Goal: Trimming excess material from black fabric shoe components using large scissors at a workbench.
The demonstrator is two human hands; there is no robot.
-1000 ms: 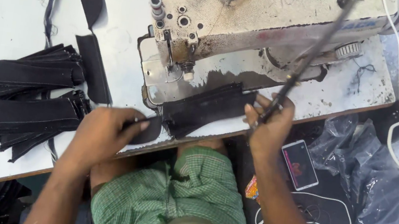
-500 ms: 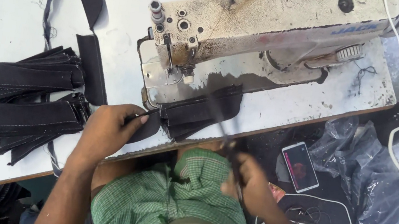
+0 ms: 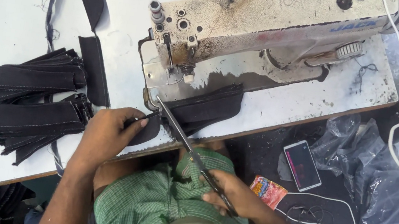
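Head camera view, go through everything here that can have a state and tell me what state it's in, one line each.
Scissors: open, held in right hand, tips at the machine bed.
Left hand: pinching the black fabric piece on the table edge.
Sewing machine: needle raised, nothing under it.
Stacked black pieces: piled in two heaps, fanned out.
Phone: screen lit, lying face up.
Plastic bag: crumpled, contents unclear.

Left hand (image 3: 112, 133) pinches a black fabric piece (image 3: 147, 129) at the table's (image 3: 10, 12) front edge, centre frame | right hand (image 3: 229, 193) grips long scissors (image 3: 189, 149) lower centre, tips up by the sewing machine's (image 3: 274, 24) plate | stacked black strips (image 3: 29, 98) far left | phone (image 3: 302, 164) lower right beside a clear plastic bag (image 3: 368, 172)
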